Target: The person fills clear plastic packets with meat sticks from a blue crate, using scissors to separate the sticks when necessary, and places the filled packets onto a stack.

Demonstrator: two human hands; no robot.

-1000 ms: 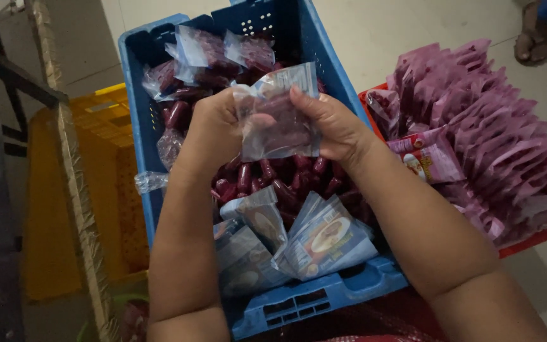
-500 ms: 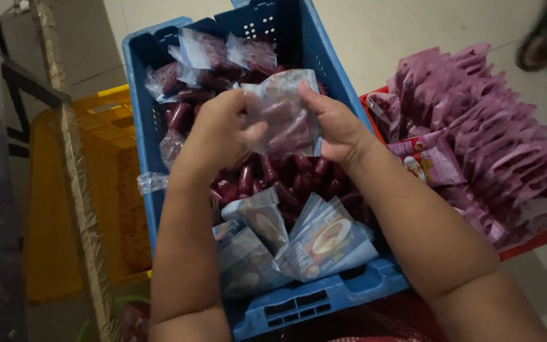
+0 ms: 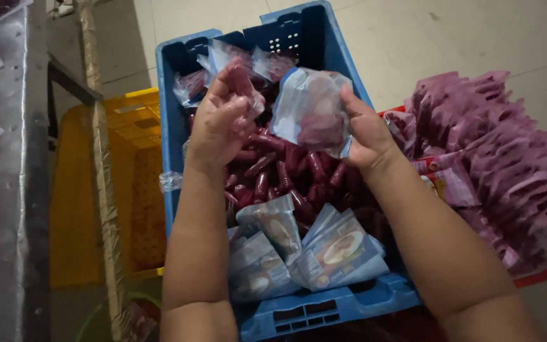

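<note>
Right hand (image 3: 367, 130) grips a clear pouch (image 3: 311, 111) by its right edge — fingers curled behind it, thumb on the front, a few red sausages visible in its lower part. Pouch is held up over the blue crate (image 3: 172, 126), tilted slightly left. Left hand (image 3: 220, 120) is closed around a single red sausage (image 3: 243, 79); the sausage sticks up out of the fingertips, just left of the pouch, not touching it. Loose sausages (image 3: 280, 174) lie in the crate below both hands, empty printed pouches (image 3: 311, 247) at the near end. Stack of purple packets (image 3: 495, 158) to the right, yellow crate (image 3: 115, 190) to the left.
</note>
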